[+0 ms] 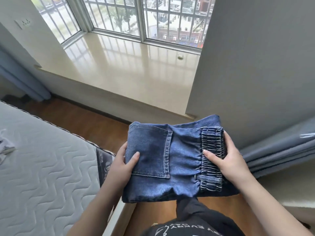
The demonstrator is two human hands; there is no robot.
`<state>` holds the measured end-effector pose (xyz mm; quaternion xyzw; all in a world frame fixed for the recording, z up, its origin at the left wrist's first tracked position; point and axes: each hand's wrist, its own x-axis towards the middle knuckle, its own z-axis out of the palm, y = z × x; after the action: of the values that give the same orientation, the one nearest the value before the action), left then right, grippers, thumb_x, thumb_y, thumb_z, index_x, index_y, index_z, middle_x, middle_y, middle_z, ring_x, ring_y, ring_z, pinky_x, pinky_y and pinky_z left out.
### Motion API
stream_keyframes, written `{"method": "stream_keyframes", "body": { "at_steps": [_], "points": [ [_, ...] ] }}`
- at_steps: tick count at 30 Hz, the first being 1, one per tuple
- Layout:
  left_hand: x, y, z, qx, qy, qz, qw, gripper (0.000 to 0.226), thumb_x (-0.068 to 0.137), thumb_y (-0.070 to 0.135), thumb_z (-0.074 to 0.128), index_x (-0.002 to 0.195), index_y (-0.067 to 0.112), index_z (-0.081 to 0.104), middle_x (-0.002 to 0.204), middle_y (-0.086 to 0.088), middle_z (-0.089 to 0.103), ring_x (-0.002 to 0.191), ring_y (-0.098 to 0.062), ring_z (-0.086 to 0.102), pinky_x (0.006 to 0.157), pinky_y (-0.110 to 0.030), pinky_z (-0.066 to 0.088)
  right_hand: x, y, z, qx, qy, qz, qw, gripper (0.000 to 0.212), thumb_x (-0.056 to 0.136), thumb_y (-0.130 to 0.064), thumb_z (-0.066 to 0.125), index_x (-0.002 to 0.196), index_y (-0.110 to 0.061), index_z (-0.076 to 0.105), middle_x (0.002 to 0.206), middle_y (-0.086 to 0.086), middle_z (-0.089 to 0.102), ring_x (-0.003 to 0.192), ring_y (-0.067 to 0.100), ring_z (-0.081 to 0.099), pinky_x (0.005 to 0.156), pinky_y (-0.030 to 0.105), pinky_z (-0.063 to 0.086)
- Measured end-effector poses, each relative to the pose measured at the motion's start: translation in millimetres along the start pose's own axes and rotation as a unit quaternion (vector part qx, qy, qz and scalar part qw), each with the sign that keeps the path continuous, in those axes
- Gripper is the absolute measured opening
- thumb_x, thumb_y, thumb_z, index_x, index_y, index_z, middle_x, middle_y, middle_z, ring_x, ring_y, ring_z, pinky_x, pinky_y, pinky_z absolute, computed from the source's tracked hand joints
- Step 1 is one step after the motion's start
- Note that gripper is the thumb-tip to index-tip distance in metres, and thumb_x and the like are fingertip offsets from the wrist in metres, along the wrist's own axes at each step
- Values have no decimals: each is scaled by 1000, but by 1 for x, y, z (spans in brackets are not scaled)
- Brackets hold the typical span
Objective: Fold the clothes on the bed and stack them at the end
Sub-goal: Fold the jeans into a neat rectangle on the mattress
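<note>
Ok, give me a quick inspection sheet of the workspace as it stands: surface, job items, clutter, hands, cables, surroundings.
Surface: quilted mattress at left, bare where visible.
Job's things: folded blue jeans held in the air beside the mattress, over the wood floor; back pocket and elastic waistband face up.
Clutter: small white item at the mattress's left edge, too cropped to identify.
Hands: left hand grips the jeans' left edge, thumb on top; right hand grips the waistband end.
Cables: nothing seen.
Surroundings: barred bay window with a glossy sill, blue-grey curtains at right.
</note>
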<state>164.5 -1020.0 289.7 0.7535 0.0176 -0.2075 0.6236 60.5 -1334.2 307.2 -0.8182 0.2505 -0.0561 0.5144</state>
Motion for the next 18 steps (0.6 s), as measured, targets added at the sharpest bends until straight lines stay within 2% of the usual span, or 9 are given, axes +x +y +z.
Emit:
{"method": "stream_keyframes", "body": {
  "at_steps": [2, 4, 9, 12, 15, 18],
  "points": [
    [29, 8, 9, -11, 3, -4, 1000, 47, 93, 29, 68, 134, 40, 49, 122, 13, 68, 113, -9, 65, 94, -31, 52, 40, -1, -2, 1, -13, -4, 1000, 82, 76, -37, 82, 142, -47, 35, 114, -26, 65, 106, -4, 61, 92, 26, 44],
    [53, 20, 18, -5, 9, -9, 1000, 47, 93, 24, 67, 133, 39, 48, 121, 13, 68, 113, -10, 65, 90, -26, 54, 79, -7, -3, -3, -25, -17, 1000, 82, 76, -35, 81, 143, -44, 34, 115, -30, 62, 105, -6, 60, 91, 23, 42],
    [89, 40, 27, 21, 51, -37, 998, 71, 78, 46, 70, 142, 39, 40, 128, 15, 63, 115, -5, 62, 104, -39, 47, 158, -21, -3, -12, -89, -29, 996, 84, 77, -36, 80, 145, -47, 31, 107, -45, 57, 97, -24, 53, 85, 12, 39],
    [102, 40, 22, -2, 103, -60, 993, 71, 74, 52, 70, 139, 43, 43, 127, 15, 64, 114, -5, 63, 103, -41, 48, 200, -34, 11, -19, -143, -38, 989, 83, 77, -38, 80, 142, -52, 31, 110, -42, 58, 102, -23, 53, 88, 18, 40],
    [115, 39, 9, -34, 152, -72, 985, 60, 75, 48, 71, 131, 47, 48, 122, 18, 67, 110, -3, 65, 101, -39, 49, 235, -50, 40, -23, -185, -59, 981, 80, 76, -39, 80, 135, -62, 31, 108, -47, 57, 100, -24, 54, 85, 14, 40],
    [134, 36, -15, -62, 192, -83, 976, 63, 76, 44, 71, 135, 41, 48, 123, 13, 68, 111, -8, 66, 102, -45, 49, 265, -68, 78, -19, -222, -76, 972, 80, 77, -40, 79, 140, -55, 31, 114, -41, 59, 104, -18, 57, 87, 19, 43]
  ]
}}
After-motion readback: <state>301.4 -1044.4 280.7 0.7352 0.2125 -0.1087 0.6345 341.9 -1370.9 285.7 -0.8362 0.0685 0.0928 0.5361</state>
